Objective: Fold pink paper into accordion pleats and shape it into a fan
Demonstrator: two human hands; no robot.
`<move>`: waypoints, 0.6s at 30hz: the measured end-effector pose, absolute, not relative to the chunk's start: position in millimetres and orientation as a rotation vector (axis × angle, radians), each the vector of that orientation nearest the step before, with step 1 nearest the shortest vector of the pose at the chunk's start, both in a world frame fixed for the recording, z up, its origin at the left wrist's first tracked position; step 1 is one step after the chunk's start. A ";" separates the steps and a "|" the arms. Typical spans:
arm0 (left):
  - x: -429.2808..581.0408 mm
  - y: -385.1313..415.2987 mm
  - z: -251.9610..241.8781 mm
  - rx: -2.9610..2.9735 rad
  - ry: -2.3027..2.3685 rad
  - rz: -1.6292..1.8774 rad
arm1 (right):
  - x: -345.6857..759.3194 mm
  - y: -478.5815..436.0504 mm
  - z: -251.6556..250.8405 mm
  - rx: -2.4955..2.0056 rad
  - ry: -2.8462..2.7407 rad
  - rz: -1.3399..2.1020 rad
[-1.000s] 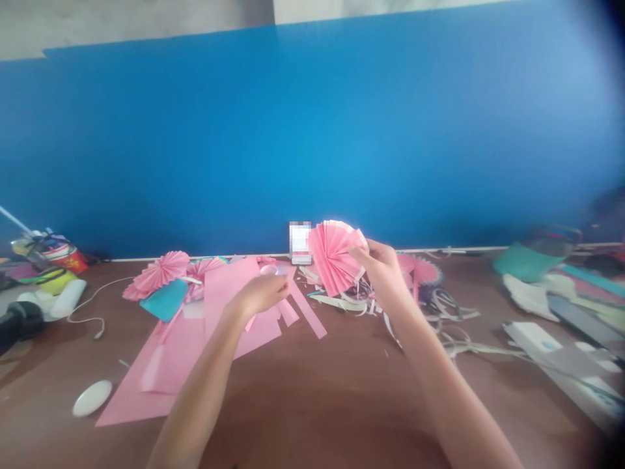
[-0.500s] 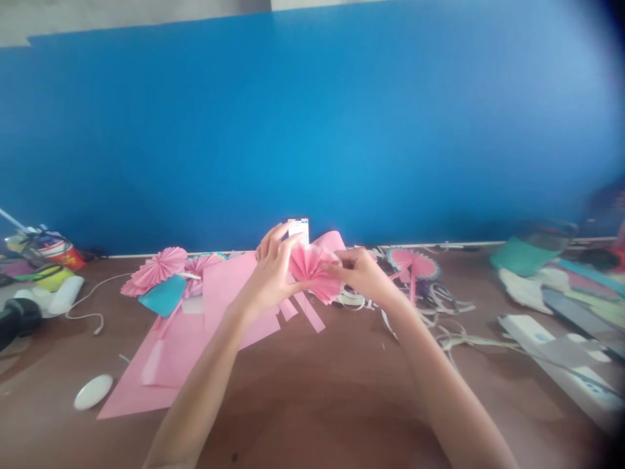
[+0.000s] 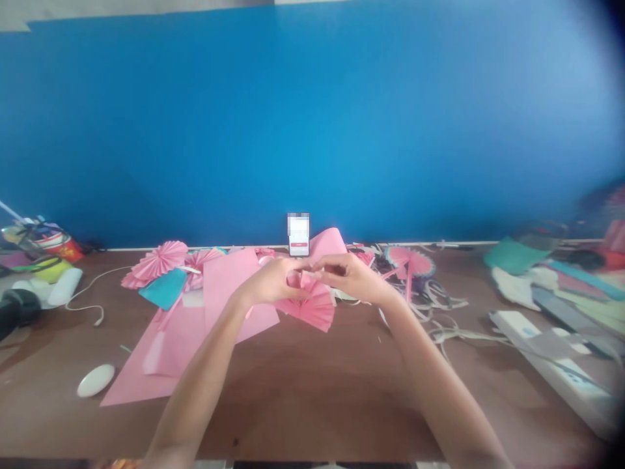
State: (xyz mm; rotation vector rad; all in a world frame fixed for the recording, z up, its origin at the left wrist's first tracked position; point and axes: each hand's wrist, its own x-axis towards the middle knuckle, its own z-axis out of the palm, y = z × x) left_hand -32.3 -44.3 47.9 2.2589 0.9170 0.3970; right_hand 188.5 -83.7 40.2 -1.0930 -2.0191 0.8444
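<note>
A pleated pink paper fan (image 3: 312, 310) hangs spread between my hands over the middle of the table. My left hand (image 3: 273, 280) grips its upper left part, thumb toward the folds. The fingers of my right hand (image 3: 346, 273) pinch its top edge, close to the left fingertips. Part of the fan is hidden behind the fingers. Pink paper sheets (image 3: 222, 280) lie just left of my left hand. Behind my hands, a phone (image 3: 299, 236) with a lit screen stands against the blue wall.
Finished-looking pink fans (image 3: 163, 262) and a teal paper piece (image 3: 165, 290) lie at left. A pink fan with a pale blue edge (image 3: 413, 262) lies right, among white paper strips. A white power strip (image 3: 541, 355) is at far right, and a white oval object (image 3: 96, 380) is at front left.
The fan has tipped downward, its pleats now spreading below my hands. Both hands have drawn together at its top edge, and more of the phone shows.
</note>
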 end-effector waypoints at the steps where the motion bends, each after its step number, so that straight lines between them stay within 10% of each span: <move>1: -35.7 -44.0 50.2 2.270 0.910 0.354 | 190.9 -80.2 38.8 -1.117 -2.008 0.781; 6: -56.0 -37.0 57.9 2.314 0.895 0.073 | 210.1 -58.1 25.4 -1.524 -1.886 0.143; 18: -82.3 -29.1 61.8 2.208 0.857 0.163 | 182.8 -58.1 -21.2 -2.211 -2.324 0.551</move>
